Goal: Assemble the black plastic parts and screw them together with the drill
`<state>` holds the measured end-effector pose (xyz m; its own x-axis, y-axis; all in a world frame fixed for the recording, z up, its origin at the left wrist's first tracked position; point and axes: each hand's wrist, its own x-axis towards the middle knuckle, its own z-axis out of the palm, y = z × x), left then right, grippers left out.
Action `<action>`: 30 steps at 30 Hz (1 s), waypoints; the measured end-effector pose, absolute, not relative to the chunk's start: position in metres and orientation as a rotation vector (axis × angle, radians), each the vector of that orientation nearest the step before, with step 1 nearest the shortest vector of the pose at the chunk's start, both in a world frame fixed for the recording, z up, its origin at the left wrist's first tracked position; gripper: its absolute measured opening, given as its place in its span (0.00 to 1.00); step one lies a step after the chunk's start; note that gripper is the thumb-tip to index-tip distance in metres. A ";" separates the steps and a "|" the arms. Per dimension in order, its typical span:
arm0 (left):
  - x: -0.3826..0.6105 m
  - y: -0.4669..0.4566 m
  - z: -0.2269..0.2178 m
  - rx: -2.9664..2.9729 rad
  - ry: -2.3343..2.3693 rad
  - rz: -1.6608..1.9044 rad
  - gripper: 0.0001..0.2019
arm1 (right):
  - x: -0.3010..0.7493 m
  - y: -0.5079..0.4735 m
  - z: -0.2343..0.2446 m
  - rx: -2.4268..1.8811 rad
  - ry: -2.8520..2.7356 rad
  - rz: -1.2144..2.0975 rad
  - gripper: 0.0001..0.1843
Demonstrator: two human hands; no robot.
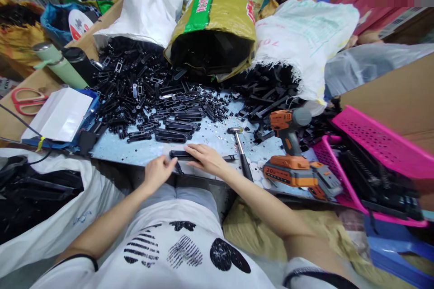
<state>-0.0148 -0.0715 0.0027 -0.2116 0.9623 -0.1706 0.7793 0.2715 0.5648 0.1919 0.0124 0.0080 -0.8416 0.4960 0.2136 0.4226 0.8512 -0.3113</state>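
Note:
At the front edge of the blue table lies a long black bar-shaped part (182, 154). My right hand (205, 160) is laid over its middle, fingers closed on it, with the thin far end (230, 157) showing past the wrist. By the bar's left end, my left hand (158, 173) has its fingers pinched on a small black piece (178, 168), which hangs at a slant below the bar. The exact kind of both parts cannot be made out. A hammer (241, 151) rests just right of my right hand, its handle towards me. Several black bars (172, 135) lie behind my hands.
Heaps of small black parts (125, 81) spill from a white sack (145, 4) and around a yellow sack (217, 22). An orange cordless drill (288, 144) stands at right beside a pink basket (373, 144). Red-handled scissors (29, 101) and a green bottle (63, 65) are at left.

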 end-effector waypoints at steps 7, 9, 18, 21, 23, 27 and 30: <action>0.029 -0.072 -0.005 1.709 2.163 0.093 0.18 | 0.137 0.009 -0.018 -0.651 -2.598 0.570 0.26; 0.030 -0.069 -0.009 1.703 2.190 0.119 0.19 | 0.137 0.009 -0.020 -0.689 -2.572 0.591 0.26; 0.010 -0.076 -0.013 1.773 2.209 0.158 0.18 | 0.136 -0.003 -0.026 -0.829 -2.580 0.526 0.26; 0.010 -0.077 -0.014 1.797 2.219 0.158 0.17 | 0.129 -0.005 -0.026 -0.930 -2.654 0.432 0.27; 0.010 -0.080 -0.015 1.806 2.248 0.175 0.16 | 0.126 -0.008 -0.023 -0.989 -2.674 0.398 0.27; -0.004 -0.084 -0.020 2.034 2.120 0.270 0.18 | 0.151 -0.018 -0.013 -0.886 -2.629 0.352 0.26; -0.024 -0.074 -0.023 2.507 1.769 0.442 0.20 | 0.204 -0.022 -0.015 -0.989 -2.518 0.172 0.35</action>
